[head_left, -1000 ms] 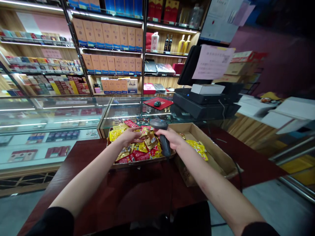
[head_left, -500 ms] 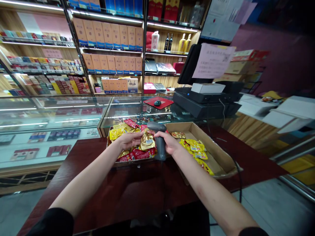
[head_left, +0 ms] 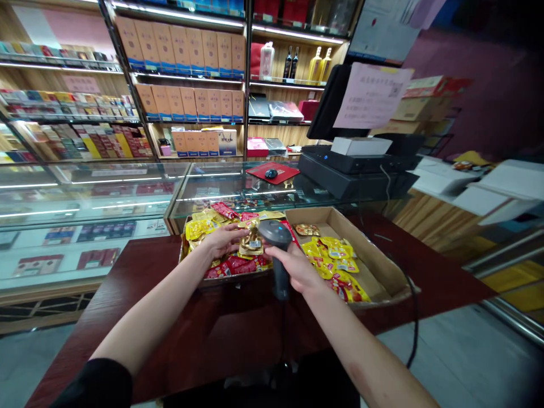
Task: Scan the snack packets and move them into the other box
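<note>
My left hand [head_left: 225,240] is closed on the edge of a gold snack packet [head_left: 251,241], which hangs over a box of yellow and red packets [head_left: 232,265]. Wrapped round the handle of a dark grey barcode scanner [head_left: 280,277] is my right hand [head_left: 296,265]. The scanner head is close to the gold packet, and a cable runs down from its handle. To the right, a cardboard box [head_left: 380,266] has several yellow packets [head_left: 334,258] along its left side and one brownish-gold packet [head_left: 306,229] at the back.
Both boxes stand on a dark red tabletop [head_left: 170,317]. Behind is a glass display counter [head_left: 212,190] with a mouse [head_left: 271,173] on a red mat [head_left: 284,173]. A monitor [head_left: 329,102] and black cash drawer [head_left: 340,181] stand at right. Shelves of boxed goods [head_left: 187,51] line the wall.
The scanner in my right hand has come lower and nearer, with its head now turned toward the gold packet. My left hand still holds the packet. The view has tilted slightly.
</note>
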A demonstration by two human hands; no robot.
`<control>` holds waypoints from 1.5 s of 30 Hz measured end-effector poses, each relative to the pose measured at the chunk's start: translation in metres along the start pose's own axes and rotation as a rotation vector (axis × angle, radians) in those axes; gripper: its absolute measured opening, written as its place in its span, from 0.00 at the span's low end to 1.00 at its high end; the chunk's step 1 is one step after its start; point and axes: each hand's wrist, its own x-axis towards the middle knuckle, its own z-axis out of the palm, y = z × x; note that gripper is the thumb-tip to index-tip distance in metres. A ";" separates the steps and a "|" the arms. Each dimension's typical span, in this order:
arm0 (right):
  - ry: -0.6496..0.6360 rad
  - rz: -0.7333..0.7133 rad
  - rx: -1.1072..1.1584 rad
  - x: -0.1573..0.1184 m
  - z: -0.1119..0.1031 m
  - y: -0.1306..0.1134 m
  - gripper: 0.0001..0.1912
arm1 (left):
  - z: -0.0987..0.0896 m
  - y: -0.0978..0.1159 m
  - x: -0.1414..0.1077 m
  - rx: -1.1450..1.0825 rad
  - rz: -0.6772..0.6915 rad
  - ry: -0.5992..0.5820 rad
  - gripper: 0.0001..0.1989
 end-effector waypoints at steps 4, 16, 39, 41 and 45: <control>0.014 -0.034 -0.040 -0.023 0.002 0.009 0.12 | 0.001 -0.002 0.000 -0.013 -0.012 0.025 0.22; -0.115 0.107 0.096 -0.068 0.030 0.029 0.18 | 0.007 -0.003 -0.005 -0.023 0.049 0.092 0.22; -0.120 0.043 0.098 -0.074 0.030 0.022 0.18 | 0.007 -0.006 -0.002 -0.068 0.082 0.057 0.19; -0.116 0.041 0.101 -0.074 0.029 0.023 0.18 | 0.007 -0.006 -0.002 -0.080 0.077 0.069 0.20; -0.128 0.034 0.127 -0.074 0.026 0.025 0.16 | 0.008 -0.004 -0.005 -0.092 0.066 0.055 0.22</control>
